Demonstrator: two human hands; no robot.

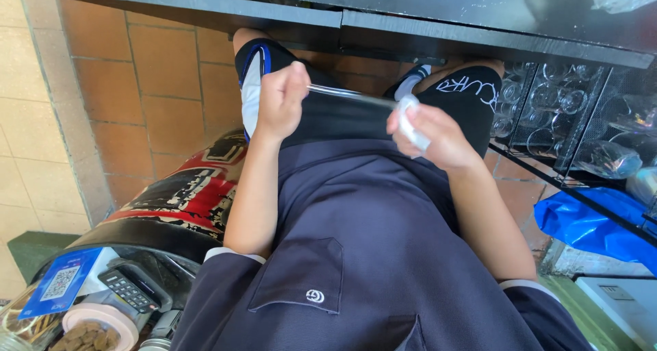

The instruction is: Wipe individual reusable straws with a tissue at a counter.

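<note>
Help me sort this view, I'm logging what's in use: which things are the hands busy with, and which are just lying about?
In hand:
- clear glass rod or straw, one end pinched in the left hand
- white cloth or tissue, wrapped around its other end by the right hand

Lying about:
- rack of glasses
- blue plastic bag
- calculator
- red and black barrel

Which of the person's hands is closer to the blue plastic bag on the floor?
Right. The right hand, holding a white cloth around a clear straw, is on the blue plastic bag side. The left hand grips the straw's far end, farther away.
</note>
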